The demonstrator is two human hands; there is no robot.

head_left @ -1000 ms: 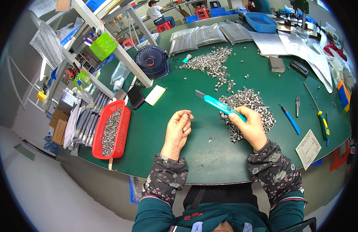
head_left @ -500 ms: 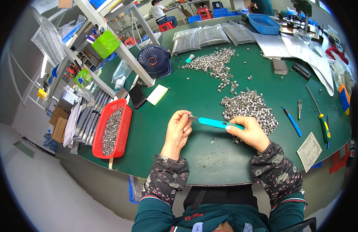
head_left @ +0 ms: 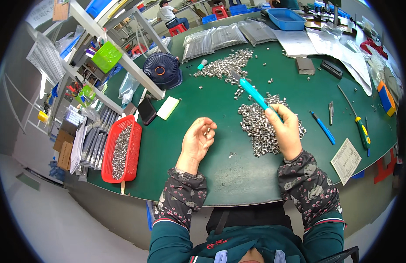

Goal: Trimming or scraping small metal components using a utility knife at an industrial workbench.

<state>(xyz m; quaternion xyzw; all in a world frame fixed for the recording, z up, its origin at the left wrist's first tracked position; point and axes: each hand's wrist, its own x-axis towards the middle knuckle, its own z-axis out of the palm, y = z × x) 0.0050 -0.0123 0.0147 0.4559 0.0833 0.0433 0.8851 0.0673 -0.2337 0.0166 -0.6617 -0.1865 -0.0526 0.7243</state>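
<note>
Right hand (head_left: 285, 131) pinches a teal-handled knife (head_left: 254, 94) blade-outward over the near heap of small metal rings (head_left: 264, 127), handy for picking, while left hand (head_left: 197, 141), fingers half-curled, cups one ring (head_left: 207, 131) palm-up above the green bench (head_left: 203, 92).

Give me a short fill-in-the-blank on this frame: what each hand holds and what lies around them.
1. The right hand grips a ____-coloured utility knife.
2. The left hand holds a small metal part in its ____.
3. The basket of metal parts at the table's left edge is ____.
4. The pile of small metal parts lies under the ____ hand.

Missing words: teal; fingertips; red; right
</note>
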